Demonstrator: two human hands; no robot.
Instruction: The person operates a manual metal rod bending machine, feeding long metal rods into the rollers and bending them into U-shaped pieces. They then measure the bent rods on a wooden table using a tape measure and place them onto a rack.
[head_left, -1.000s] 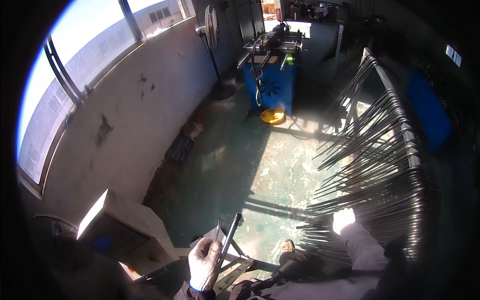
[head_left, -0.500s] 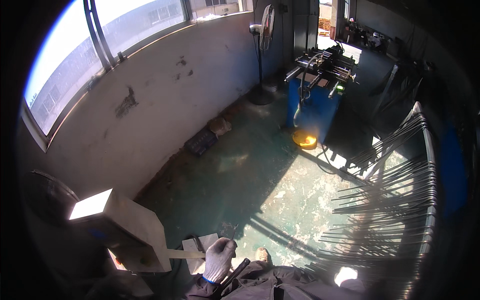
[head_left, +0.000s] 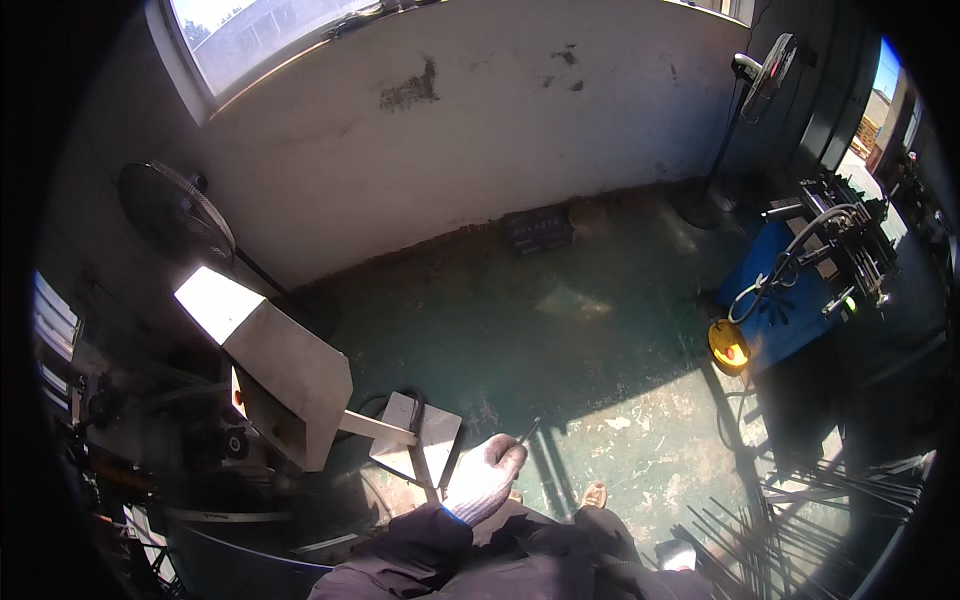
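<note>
My left hand (head_left: pixel 485 480), in a whitish knitted glove with a blue cuff edge, is closed around a thin dark metal rod (head_left: pixel 531 430). One short end of the rod sticks out past the thumb, pointing up and to the right; its other end is hidden. My right hand (head_left: pixel 676 556), also in a white glove, is low at the right, washed out by sunlight. Its fingers cannot be made out. Beyond it fans a bunch of long thin metal rods (head_left: pixel 790 535). Nearest to my left hand is a pale square plate (head_left: pixel 410 450) on the floor.
A grey box-shaped cabinet (head_left: pixel 290 370) on an arm stands at the left, with a pedestal fan (head_left: pixel 175 220) behind. A blue machine (head_left: pixel 790 290) and a yellow basin (head_left: pixel 727 350) stand at the right. Another fan (head_left: pixel 765 80) and a dark crate (head_left: pixel 538 230) are by the wall.
The view has turned left, so the machine and the rod bunch have shifted right in the picture. My left hand keeps hold of the thin rod.
</note>
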